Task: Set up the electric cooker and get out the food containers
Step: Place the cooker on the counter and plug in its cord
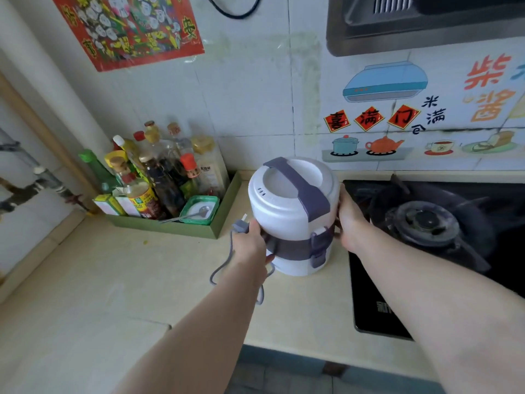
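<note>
On the pale worktop (93, 294), just left of the black gas stove (426, 223), stands the white electric cooker (292, 214) with its grey handle band over the lid and a grey latch on the side facing the camera. The left hand (251, 243) is closed against the cooker's left side, gripping the grey plug (241, 225) against it, and the grey cord (224, 265) loops down from that hand onto the worktop beside the cooker. The right hand (350, 223) presses flat on the cooker's right side, fingers wrapped round behind it, close to the stove's edge. Left of the cooker, near but apart, a green tray (176, 227) sits against the tiled wall, crowded with sauce bottles (159, 172) and a small green tub (200, 210) with a spoon (193, 213) resting in it. Above the tray hangs a red poster (127, 27). Above the stove hangs the range hood (426, 21).
</note>
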A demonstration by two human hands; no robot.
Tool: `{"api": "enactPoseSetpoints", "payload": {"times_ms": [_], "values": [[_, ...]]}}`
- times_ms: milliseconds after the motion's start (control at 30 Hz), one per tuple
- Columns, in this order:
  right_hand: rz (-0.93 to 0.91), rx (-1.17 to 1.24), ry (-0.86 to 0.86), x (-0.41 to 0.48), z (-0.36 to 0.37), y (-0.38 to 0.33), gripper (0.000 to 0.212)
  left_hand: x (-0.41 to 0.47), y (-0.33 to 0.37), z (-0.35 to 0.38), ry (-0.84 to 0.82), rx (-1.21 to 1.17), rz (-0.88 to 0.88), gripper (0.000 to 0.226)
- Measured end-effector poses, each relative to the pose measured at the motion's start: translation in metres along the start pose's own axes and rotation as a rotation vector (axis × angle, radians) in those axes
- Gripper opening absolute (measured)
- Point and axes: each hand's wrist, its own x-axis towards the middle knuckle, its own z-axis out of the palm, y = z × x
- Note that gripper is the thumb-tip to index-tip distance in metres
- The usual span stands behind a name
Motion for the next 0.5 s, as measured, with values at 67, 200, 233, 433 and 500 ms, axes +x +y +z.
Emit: {"api": "enactPoseSetpoints", "payload": {"times_ms": [67, 200, 233, 433, 500], "values": [[0.006, 0.025, 0.005, -0.001, 0.004, -0.002, 0.045, 0.001, 0.002, 0.002, -0.005, -0.004, -0.008, 0.012], [-0.007, 0.073, 0.017, -0.008, 0.011, 0.001, 0.046, 0.007, 0.013, 0.000, -0.022, 0.035, -0.020, 0.017], [-0.012, 0.078, 0.025, -0.010, 0.013, 0.003, 0.045, 0.009, 0.018, -0.002, -0.029, 0.049, -0.016, 0.017], [-0.068, 0.192, 0.145, -0.024, 0.034, 0.027, 0.050, 0.029, 0.050, -0.014, -0.211, 0.174, -0.006, 0.020], [-0.090, 0.213, 0.223, -0.019, 0.038, 0.032, 0.071, 0.037, 0.057, -0.017, -0.288, 0.216, -0.001, 0.022]]}}
